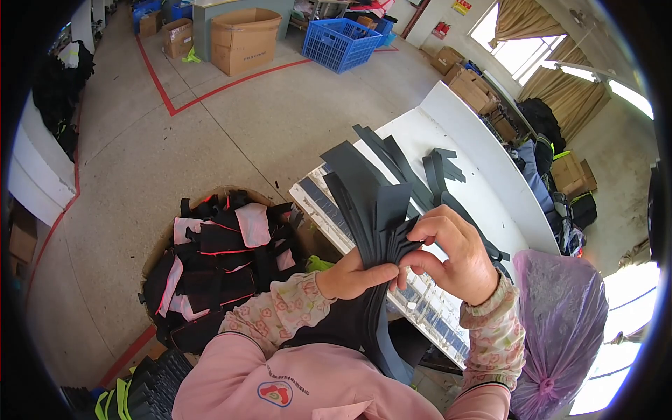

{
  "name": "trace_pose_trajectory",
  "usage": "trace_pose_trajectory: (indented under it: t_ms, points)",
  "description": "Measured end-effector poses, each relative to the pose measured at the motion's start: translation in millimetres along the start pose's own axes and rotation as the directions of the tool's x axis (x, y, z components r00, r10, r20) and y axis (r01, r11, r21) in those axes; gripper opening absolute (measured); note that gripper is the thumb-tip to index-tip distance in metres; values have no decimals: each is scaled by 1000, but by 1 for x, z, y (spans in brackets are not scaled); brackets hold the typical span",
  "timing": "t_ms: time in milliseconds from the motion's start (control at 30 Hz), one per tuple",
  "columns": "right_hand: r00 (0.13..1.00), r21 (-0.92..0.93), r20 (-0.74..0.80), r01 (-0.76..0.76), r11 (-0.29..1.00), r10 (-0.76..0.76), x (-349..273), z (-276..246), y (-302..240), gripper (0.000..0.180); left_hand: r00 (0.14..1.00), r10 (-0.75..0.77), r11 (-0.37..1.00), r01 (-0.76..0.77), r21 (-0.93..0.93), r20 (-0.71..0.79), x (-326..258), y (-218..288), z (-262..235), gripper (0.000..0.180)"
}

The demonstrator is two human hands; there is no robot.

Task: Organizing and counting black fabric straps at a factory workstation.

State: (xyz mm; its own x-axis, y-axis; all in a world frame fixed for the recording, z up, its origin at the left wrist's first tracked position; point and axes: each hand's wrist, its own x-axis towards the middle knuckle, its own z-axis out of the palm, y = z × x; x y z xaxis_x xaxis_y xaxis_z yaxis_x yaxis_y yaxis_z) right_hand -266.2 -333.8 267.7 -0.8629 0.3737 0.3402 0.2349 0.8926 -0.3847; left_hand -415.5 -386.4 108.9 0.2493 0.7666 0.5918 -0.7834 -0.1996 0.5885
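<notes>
A bundle of long dark grey strips point(355, 203) is held in front of my body, its tops fanning out past the table's edge and its lower ends hanging against my lap. My left hand point(358, 275) wraps round the bundle, thumb across the front. With thumb and forefinger, my right hand point(453, 253) pinches the edge of the strips at the bundle's right side. More dark strips point(399, 155) lie loose on the white table point(500, 203) behind the bundle, and a few shorter ones point(448, 166) rest farther back.
To my left stands a carton full of black and pink sewn pieces point(227, 245). A tied purple plastic bag point(560, 322) sits at the table's right end. Across the floor are a large cardboard box point(245, 42) and a blue crate point(343, 43). A raised white panel point(483, 150) borders the table.
</notes>
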Motion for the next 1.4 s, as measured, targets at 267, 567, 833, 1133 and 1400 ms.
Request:
trace_pose_trajectory:
  t_ms: [267,567,833,1133,1400]
  points:
    - [997,-88,19,76,993,-75,7,-5,-3,31,998,-34,999,33,30,54,-2,-5,-8,33]
    - [1000,-2,8,-23,1000,23,9,-8,-9,24,996,-61,998,60,12,66,-2,-7,-7,37]
    - [998,-100,65,26,995,-20,6,-15,-5,30,994,-89,995,86,44,68,-4,-6,-8,36]
    - [990,-140,112,99,985,-83,6,-11,-12,46,994,-36,999,32,42,99,-3,-6,-7,34]
    - [985,-192,169,77,978,-44,6,-14,-18,49,992,-77,997,73,39,102,-4,-3,-6,34]
